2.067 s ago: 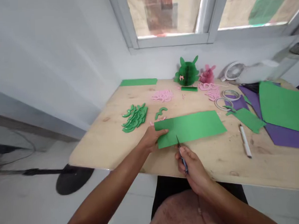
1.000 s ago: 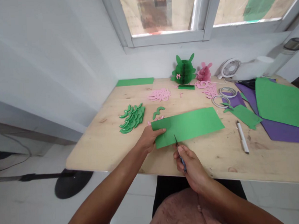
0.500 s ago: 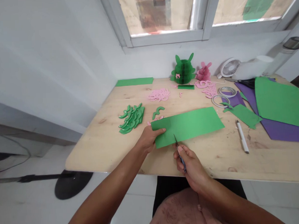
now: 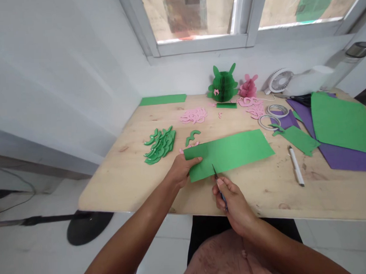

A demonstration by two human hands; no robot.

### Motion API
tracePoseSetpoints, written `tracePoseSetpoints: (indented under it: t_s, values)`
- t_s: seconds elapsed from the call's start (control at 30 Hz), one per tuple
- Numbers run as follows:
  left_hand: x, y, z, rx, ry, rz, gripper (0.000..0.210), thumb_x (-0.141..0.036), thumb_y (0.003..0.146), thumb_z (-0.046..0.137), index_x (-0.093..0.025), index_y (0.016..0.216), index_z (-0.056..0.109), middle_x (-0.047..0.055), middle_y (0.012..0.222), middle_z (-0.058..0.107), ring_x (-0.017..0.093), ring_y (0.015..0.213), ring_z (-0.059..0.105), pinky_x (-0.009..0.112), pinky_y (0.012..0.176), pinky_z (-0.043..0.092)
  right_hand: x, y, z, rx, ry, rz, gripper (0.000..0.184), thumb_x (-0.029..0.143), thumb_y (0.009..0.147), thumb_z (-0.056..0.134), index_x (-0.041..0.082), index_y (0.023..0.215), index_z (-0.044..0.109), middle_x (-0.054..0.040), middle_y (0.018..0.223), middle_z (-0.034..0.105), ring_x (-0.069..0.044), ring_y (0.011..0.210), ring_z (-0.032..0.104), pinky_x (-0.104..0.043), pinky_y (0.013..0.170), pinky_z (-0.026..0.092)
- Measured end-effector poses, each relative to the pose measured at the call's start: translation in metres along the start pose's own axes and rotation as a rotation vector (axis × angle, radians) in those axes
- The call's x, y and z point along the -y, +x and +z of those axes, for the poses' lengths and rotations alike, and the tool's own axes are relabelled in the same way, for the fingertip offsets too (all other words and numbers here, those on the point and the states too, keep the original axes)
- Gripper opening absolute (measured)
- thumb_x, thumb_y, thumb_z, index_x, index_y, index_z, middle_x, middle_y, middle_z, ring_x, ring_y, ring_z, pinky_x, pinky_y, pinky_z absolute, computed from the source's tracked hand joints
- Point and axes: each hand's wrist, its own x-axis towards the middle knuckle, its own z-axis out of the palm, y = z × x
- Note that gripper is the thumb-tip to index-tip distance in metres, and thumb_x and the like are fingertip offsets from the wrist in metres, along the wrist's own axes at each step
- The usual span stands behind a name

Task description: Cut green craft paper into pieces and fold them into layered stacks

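View: drifted slightly; same grips.
Left hand (image 4: pixel 181 170): pinching rectangular green paper sheet (image 4: pixel 232 152).
Right hand (image 4: pixel 230 193): gripping slim, dark-bladed metal scissors (image 4: pixel 215 172).
Cutting: probably best slow, sheet taut.

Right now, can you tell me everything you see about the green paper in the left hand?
The green paper is a long, bright strip with straight edges, smooth and matte-looking. It slants slightly above the wooden table, its right end higher in the picture. The left hand pinches its left end, thumb on top. From the near edge, a dark blade of the scissors in the right hand shows over it. I can't tell whether it's cut yet.
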Motion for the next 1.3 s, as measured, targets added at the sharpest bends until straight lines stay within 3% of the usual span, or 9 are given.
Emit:
tracePoseSetpoints:
  t_s: [0.4,0.83,1.3]
  values:
    - [-0.0015,-0.0026,0.0012,-0.024,0.022,-0.004,0.047,-0.023,0.051,0.083,-0.011,0.094,0.068,0.01,0.09,0.072,0.021,0.077,0.067,0.032,0.073,0.054,0.0,-0.0016,0.0008,-0.014,0.012,0.001,0.039,0.054,0.071,0.063,0.021,0.085,0.05,0.006,0.065,0.049,-0.003,0.04,0.025,-0.023,0.041,0.014]
    - [-0.0025,-0.0034,0.0012,-0.005,0.009,0.015,0.053,-0.022,0.052,0.083,-0.014,0.101,0.067,0.007,0.091,0.072,0.02,0.079,0.067,0.032,0.076,0.054,0.0002,-0.0013,0.0017,-0.028,0.017,0.012,0.04,0.053,0.07,0.065,0.02,0.088,0.052,0.0071,0.061,0.046,-0.003,0.04,0.022,-0.022,0.041,0.012]
    - [-0.0053,-0.005,0.0001,-0.034,0.003,0.008,0.045,-0.022,0.049,0.084,-0.012,0.09,0.068,0.008,0.092,0.072,0.019,0.077,0.066,0.03,0.073,0.054,0.0,-0.0029,0.0033,-0.001,0.013,0.002,0.044,0.056,0.07,0.064,0.02,0.093,0.053,0.0059,0.065,0.048,-0.003,0.04,0.026,-0.022,0.04,0.014]
